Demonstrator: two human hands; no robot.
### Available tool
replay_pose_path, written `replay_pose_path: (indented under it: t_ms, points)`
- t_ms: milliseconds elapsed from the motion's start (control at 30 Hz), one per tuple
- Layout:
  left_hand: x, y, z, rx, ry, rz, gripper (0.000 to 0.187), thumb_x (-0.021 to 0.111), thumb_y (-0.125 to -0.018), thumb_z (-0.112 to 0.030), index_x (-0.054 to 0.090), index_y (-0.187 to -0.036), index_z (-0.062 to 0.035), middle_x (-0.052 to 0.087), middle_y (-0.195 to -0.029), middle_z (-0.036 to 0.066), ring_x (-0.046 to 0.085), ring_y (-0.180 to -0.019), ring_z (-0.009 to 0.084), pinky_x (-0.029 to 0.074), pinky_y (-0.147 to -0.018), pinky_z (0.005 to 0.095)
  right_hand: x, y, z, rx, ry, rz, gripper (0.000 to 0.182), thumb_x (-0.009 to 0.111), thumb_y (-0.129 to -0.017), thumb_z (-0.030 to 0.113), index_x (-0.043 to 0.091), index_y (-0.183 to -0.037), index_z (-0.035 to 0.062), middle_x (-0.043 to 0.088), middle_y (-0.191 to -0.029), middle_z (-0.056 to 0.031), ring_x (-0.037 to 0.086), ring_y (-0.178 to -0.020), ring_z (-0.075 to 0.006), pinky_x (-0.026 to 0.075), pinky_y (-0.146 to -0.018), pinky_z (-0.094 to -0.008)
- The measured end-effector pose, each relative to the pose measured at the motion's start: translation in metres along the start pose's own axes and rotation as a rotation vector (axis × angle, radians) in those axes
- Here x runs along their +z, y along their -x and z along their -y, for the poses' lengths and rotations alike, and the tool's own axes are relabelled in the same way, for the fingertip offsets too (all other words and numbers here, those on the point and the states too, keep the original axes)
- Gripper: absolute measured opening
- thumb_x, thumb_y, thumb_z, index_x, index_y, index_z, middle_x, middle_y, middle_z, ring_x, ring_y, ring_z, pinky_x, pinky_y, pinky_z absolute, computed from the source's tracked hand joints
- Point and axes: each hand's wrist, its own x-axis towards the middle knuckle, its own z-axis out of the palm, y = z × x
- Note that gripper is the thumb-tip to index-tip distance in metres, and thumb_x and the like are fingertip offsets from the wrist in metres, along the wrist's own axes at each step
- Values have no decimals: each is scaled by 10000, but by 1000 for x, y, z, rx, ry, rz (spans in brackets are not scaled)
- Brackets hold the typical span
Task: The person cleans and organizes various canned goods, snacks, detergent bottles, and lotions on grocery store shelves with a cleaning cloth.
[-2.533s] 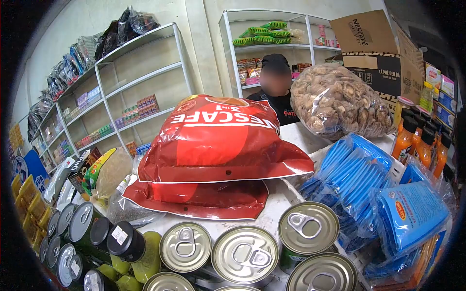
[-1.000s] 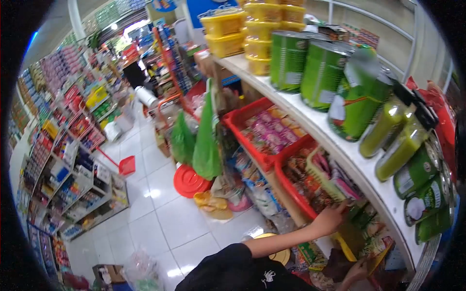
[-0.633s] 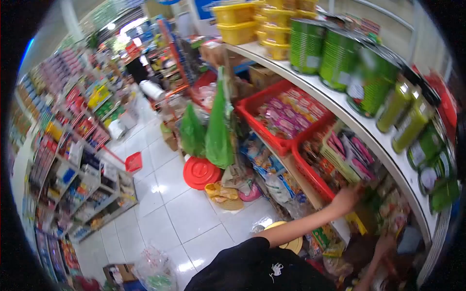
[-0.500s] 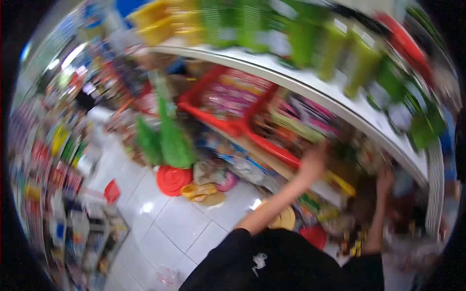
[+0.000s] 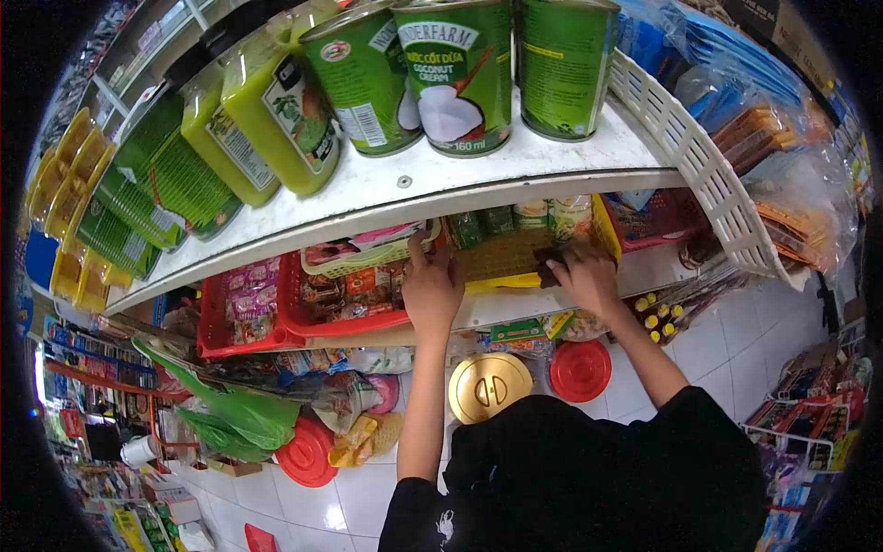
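Observation:
My left hand (image 5: 432, 287) reaches under the white shelf, at the right end of a red basket (image 5: 363, 322) of small packets. Its fingers are apart, near the rim of a pale yellow basket (image 5: 372, 256) that sits on top; I see nothing held in them. To the right, my right hand (image 5: 586, 279) is over a yellow tray (image 5: 605, 225). Its fingers close on a small dark brown piece (image 5: 552, 261), whose kind I cannot make out. Green-labelled jars (image 5: 529, 216) stand at the back of that tray.
Cans of coconut cream (image 5: 460, 78) and green bottles (image 5: 285, 120) line the shelf above my hands. A white slatted basket (image 5: 704, 166) hangs over its right end. Below are a gold lid (image 5: 490, 386), a red lid (image 5: 580, 371) and green plastic bags (image 5: 244, 414).
My view has swung right and come closer to the shelf. The left hand now lies beside the red basket, and the right hand has come to the yellow tray.

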Motion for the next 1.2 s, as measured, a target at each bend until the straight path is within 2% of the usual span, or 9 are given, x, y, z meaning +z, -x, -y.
replay_pose_path:
  t_ms: [100,367,600,700,800,867,967,1100,1200]
  points:
    - [0,1,-1,10,-27,-2,145,554,-695,-127,563,-838,-105,436,-1093,102,558,-742,302,475,-538,378,7,1,19,-145,99,-163,358,445,-834,350,634,-722,67,555,-551,-100,554,-535,-291,441,-498,-390]
    - [6,4,4,-12,7,73,241,557,-689,-135,579,-929,-126,405,-1157,105,563,-763,330,468,-578,412,45,-37,115,-177,-330,109,440,359,-858,373,610,-674,61,548,-544,-160,555,-503,-316,433,-466,-434]
    - [1,4,3,45,25,45,228,559,-716,-158,586,-940,-128,398,-1169,104,568,-770,324,466,-595,414,-4,-15,2,-210,17,379,447,370,-864,399,601,-787,25,589,-705,-177,565,-637,-362,441,-620,-465]
    - [3,7,5,29,-16,35,208,556,-721,-162,586,-923,-122,411,-1159,111,571,-750,329,470,-595,412,-18,-2,-47,-39,-208,168,400,391,-860,367,596,-792,31,586,-705,-181,566,-656,-351,439,-612,-461]
    - [7,8,9,-35,-62,59,249,546,-730,-167,573,-973,-124,432,-1136,135,572,-735,332,474,-588,415,-17,6,-15,-7,-56,6,348,399,-856,316,597,-785,38,590,-723,-175,568,-662,-343,442,-600,-454]
    - [4,6,7,0,-40,14,284,538,-737,-168,558,-1018,-132,438,-1123,149,573,-721,338,474,-580,419,-9,-2,14,127,-123,260,325,411,-843,302,601,-793,43,595,-763,-173,571,-699,-335,442,-637,-450]
    - [-5,2,0,-91,76,18,394,527,-741,-125,474,-1129,-89,397,-1140,190,547,-798,363,473,-624,401,22,-10,74,-74,-249,1,281,481,-797,268,584,-692,28,563,-686,-157,548,-647,-331,436,-591,-431]
    - [-13,2,-2,-224,356,-386,491,471,-726,4,322,-1193,34,287,-1171,259,402,-999,426,398,-815,418,63,-32,125,-230,-131,-44,294,454,-809,290,603,-755,43,587,-775,-140,558,-706,-321,437,-623,-441]
    - [-8,3,4,-160,256,-373,478,458,-725,14,339,-1187,19,315,-1150,254,404,-997,431,377,-838,441,42,-31,118,-131,-163,312,354,425,-824,345,614,-816,46,595,-859,-146,564,-752,-322,439,-652,-445]
